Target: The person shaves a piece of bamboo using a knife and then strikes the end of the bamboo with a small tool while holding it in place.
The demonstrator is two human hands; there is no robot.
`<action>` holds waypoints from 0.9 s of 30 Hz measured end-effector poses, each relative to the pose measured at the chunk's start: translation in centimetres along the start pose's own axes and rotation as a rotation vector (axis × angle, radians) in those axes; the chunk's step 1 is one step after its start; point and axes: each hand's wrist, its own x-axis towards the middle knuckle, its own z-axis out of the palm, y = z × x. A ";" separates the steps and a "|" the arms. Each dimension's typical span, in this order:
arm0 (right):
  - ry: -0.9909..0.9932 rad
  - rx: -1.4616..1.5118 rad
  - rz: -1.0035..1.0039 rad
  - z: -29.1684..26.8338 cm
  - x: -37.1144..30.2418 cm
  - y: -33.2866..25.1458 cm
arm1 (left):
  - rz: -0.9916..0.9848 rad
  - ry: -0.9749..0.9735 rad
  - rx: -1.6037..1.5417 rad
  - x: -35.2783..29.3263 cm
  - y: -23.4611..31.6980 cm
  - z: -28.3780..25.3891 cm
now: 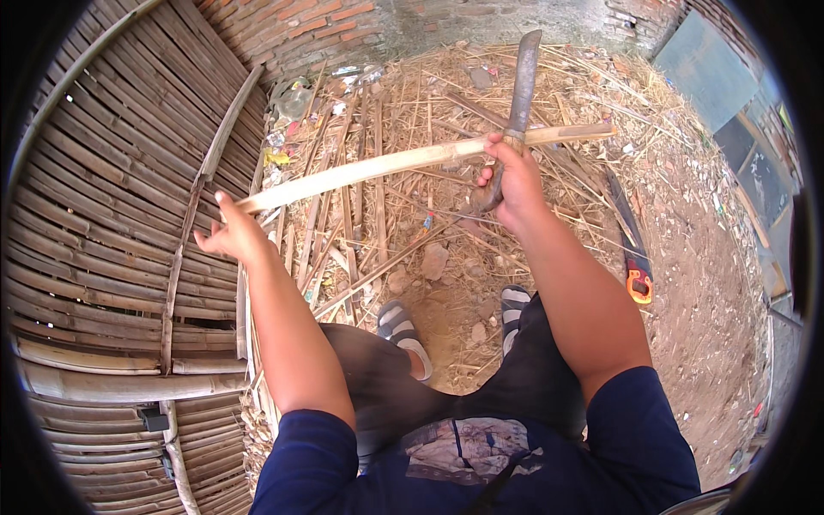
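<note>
A long pale bamboo strip (369,166) stretches across in front of me, its right end a little higher and farther away. My left hand (233,233) is at its left end, the strip lying between the thumb and fingers, which are partly spread. My right hand (518,184) is wrapped round the handle of a machete (523,86), whose dark blade points away from me. The strip crosses the machete where blade and handle meet, and my right thumb and fingertips press near it there.
Split bamboo pieces (378,184) and straw litter the ground between my feet and a brick wall (318,30). A handsaw (636,270) with an orange-and-black handle lies to the right. Slatted bamboo panelling (103,215) rises on the left. Grey-blue panels (708,69) lean at far right.
</note>
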 end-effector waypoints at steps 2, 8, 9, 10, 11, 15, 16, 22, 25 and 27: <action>0.048 -0.020 -0.047 -0.9 0.4 -0.9 | 0.109 0.266 0.435 -2.0 0.3 1.4; 0.172 -0.181 -0.254 -2.9 1.8 -1.4 | 0.892 -0.949 0.257 -9.6 5.7 4.1; 0.178 -0.197 -0.272 -3.0 1.6 -1.5 | 0.943 -1.076 0.370 -11.8 5.8 4.3; 0.181 -0.212 -0.291 -2.9 1.4 -1.5 | 0.993 -1.200 0.485 -14.1 6.0 4.4; 0.181 -0.226 -0.314 -2.7 1.2 -1.6 | 1.036 -1.271 0.590 -15.8 5.4 4.4; 0.104 -0.155 -0.299 -1.1 -0.9 -2.2 | 1.024 -1.341 0.813 -19.0 4.0 2.8; 0.073 -0.137 -0.298 -1.0 -1.3 -2.3 | 1.049 -1.260 0.765 -19.2 3.6 2.7; -0.138 -0.104 -0.150 0.6 -3.8 -3.5 | 0.947 -1.113 0.794 -15.6 4.0 1.8; -0.260 -0.223 -0.060 0.4 -4.1 -4.9 | 0.833 -1.120 0.922 -14.0 4.9 -0.2; -0.279 -0.411 -0.047 0.0 -3.8 -5.2 | 0.732 -1.104 0.976 -12.4 4.0 -2.4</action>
